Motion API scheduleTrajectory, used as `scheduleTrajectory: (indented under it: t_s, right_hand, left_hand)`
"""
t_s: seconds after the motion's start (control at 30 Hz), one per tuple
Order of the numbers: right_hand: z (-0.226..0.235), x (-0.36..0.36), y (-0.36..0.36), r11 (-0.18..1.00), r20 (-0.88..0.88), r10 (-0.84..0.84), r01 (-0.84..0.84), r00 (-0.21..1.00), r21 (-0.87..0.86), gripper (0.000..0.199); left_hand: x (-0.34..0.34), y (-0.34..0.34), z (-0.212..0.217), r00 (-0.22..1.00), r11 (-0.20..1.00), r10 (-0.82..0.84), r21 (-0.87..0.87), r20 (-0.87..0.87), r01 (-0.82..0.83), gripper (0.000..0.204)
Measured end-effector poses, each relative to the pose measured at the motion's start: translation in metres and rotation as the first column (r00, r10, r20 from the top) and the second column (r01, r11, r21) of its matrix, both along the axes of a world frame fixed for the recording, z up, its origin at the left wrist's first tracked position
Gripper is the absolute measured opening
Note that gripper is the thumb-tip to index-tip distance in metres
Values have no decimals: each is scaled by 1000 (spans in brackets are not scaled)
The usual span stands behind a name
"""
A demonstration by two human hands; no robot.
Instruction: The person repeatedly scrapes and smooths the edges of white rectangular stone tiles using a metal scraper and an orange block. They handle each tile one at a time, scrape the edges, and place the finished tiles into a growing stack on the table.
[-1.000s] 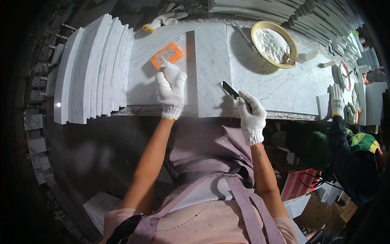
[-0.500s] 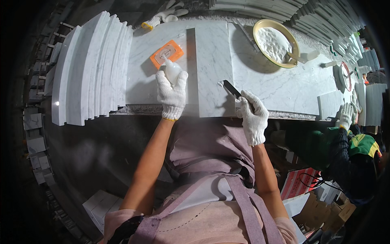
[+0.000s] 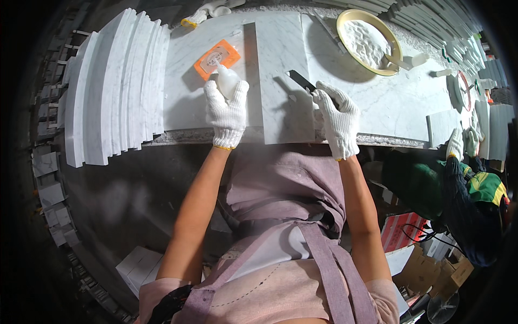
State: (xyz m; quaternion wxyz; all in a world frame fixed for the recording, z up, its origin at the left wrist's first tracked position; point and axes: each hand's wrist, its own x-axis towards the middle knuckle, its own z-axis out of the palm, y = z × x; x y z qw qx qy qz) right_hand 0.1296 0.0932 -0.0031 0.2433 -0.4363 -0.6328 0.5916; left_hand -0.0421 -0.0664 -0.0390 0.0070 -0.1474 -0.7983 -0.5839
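My left hand (image 3: 225, 114), in a white knit glove, is closed around a small translucent squeeze bottle (image 3: 229, 84). The bottle's thin nozzle points away, over an orange rectangular packet (image 3: 202, 68). My right hand (image 3: 338, 119), gloved the same way, grips a dark, narrow, flat-bladed tool (image 3: 300, 80), perhaps a putty knife; its grip end is hidden in the glove. The tool's tip is over a long grey-white marble strip (image 3: 280, 51), but I cannot tell whether it touches. Small pale bits show on the strip beneath the tool.
A yellow-rimmed bowl (image 3: 341, 33) of white paste, with a spatula (image 3: 400, 62) in it, stands far right. Upright marble slabs (image 3: 113, 86) are stacked at left. Beyond the bench (image 3: 372, 116) edge at right, a co-worker's gloved hand (image 3: 456, 144) shows. A loose glove (image 3: 208, 12) lies far back.
The bench appears higher in the picture. My right hand and the tool have moved farther away along the marble strip. My left hand still holds the bottle by the packet.
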Motion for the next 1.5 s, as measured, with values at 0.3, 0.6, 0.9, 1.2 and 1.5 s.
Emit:
scheduleTrajectory:
  t_s: [0.3,0.6,0.9,1.2,1.5]
  right_hand:
    - [-7,-17,-5,808,63,129,-141,990,571,24]
    - [5,83,16,794,-456,-114,-195,883,-576,58]
    - [-8,129,-17,718,-505,-61,-313,861,-621,39]
    - [33,74,-15,933,-92,272,-286,958,-218,51]
    - [34,54,-8,782,333,455,-550,826,294,40]
  left_hand:
    - [2,1,4,1000,996,4,-87,-31,-6,62]
    - [1,0,1,998,997,-30,-71,-49,26,61]
    - [-8,-1,-14,995,995,-75,58,-71,80,49]
    - [-4,0,-15,998,995,-41,86,-46,45,59]
    - [-2,-2,-8,996,996,-10,-86,-88,2,58]
